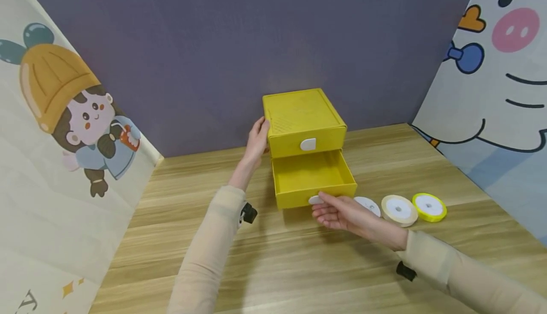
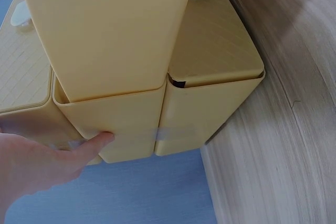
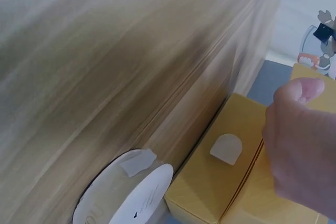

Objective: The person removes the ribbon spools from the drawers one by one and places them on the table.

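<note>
A yellow drawer cabinet (image 1: 304,109) stands against the back wall, its middle drawer (image 1: 307,174) pulled out and bare inside. My right hand (image 1: 348,216) is at the front of that drawer, pinching its white pull tab (image 1: 315,200) with thumb and curled fingers. On the cabinet's left side rests my left hand (image 1: 256,138). The left wrist view shows one straight finger (image 2: 97,144) pressed on the casing beside the drawn-out drawer (image 2: 107,30). Below it, the bottom drawer (image 3: 239,124) is closed in the right wrist view, with its own white tab (image 3: 227,148).
To the right of the cabinet, three ribbon spools lie on the wooden table (image 1: 179,238): a white one (image 1: 368,204), a cream one (image 1: 399,209) and a yellow one (image 1: 429,206). A dark wall (image 1: 213,57) rises behind; printed panels flank both sides.
</note>
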`<action>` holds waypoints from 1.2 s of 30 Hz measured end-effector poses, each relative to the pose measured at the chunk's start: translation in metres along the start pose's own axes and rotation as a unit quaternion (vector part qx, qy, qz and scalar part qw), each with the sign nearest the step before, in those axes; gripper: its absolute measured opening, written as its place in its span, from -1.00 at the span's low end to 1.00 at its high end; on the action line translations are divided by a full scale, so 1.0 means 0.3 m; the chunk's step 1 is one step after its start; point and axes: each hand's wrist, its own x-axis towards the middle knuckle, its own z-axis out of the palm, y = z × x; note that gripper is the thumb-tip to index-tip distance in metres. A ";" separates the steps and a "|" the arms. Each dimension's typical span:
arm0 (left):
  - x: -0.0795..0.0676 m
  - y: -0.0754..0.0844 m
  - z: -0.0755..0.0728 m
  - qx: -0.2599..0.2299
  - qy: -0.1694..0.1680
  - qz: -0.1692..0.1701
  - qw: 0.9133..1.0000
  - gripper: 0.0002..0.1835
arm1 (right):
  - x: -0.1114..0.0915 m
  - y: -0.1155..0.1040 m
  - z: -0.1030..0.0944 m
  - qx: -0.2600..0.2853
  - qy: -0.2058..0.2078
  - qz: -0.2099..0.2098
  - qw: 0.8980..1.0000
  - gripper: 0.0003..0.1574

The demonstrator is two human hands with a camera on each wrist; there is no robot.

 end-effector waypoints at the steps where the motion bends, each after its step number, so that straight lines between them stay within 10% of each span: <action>1: 0.001 -0.001 0.001 0.001 -0.001 0.001 1.000 -0.34 | 0.004 -0.001 -0.003 0.003 0.001 -0.002 1.000 -0.33; 36: 0.009 0.000 0.004 -0.001 0.009 0.003 1.000 -0.37 | 0.179 -0.071 -0.043 0.027 0.025 -0.052 0.998 -0.32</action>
